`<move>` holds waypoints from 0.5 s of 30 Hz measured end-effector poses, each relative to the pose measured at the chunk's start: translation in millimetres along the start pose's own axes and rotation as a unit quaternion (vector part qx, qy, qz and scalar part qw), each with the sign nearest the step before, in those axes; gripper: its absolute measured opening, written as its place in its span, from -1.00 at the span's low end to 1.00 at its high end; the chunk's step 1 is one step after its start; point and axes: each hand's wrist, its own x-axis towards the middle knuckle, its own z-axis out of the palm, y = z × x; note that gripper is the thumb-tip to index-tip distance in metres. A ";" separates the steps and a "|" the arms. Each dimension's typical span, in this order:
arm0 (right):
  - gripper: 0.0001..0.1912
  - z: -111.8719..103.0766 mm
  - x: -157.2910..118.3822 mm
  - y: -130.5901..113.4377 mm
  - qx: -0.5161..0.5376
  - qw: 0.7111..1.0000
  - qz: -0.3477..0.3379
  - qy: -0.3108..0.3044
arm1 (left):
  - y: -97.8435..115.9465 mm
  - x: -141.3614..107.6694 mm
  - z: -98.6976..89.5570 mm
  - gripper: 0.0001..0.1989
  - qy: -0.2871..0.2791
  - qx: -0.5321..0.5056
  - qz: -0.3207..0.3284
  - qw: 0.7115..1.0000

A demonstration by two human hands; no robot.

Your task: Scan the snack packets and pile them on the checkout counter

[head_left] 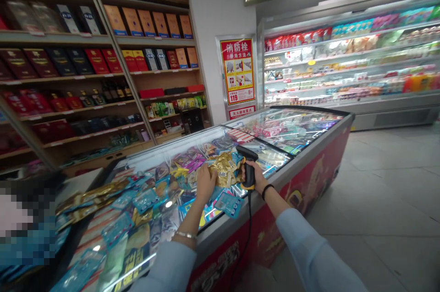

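Above the glass top of a red-sided chest freezer (318, 170), two hands work close together, each on its own thing. Left hand (206, 183), metal bracelet (185, 235) at the wrist, grips crinkled gold foil packaging (223, 168); one packet or several, cannot tell. Right hand (253, 173), black band (266, 190) on the wrist, is wrapped around the handle of a black-and-yellow handheld scanner (249, 173), just beside the foil, its head angled toward it; contact between the two unclear. Dark cable (249, 221) hangs from the grip down the freezer's near side. Blue packet (228, 204) lies below the hands at the near rim; more blue packets (146, 199) lie scattered leftward, with long gold packets (92, 198) beyond them at far left. Background: boxed goods on wooden shelves (165, 72), red-and-yellow hydrant poster (238, 72), lit refrigerated display case (343, 72) at right.
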 end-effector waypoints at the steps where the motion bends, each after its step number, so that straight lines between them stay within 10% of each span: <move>1: -0.79 0.6 -2.1 -1.5 -0.008 1.000 -0.003 0.000 | 2.5 0.7 -4.9 -0.47 0.010 -0.011 -0.003 1.000; 8: -0.80 26.2 -21.1 -27.1 -0.054 0.997 -0.037 -0.045 | 1.2 21.7 -95.2 -0.54 0.114 -0.081 -0.024 0.990; 15: -0.79 115.4 -29.4 -0.8 -0.051 0.989 0.016 -0.139 | -42.9 5.3 -231.5 -0.65 0.246 -0.041 -0.024 0.968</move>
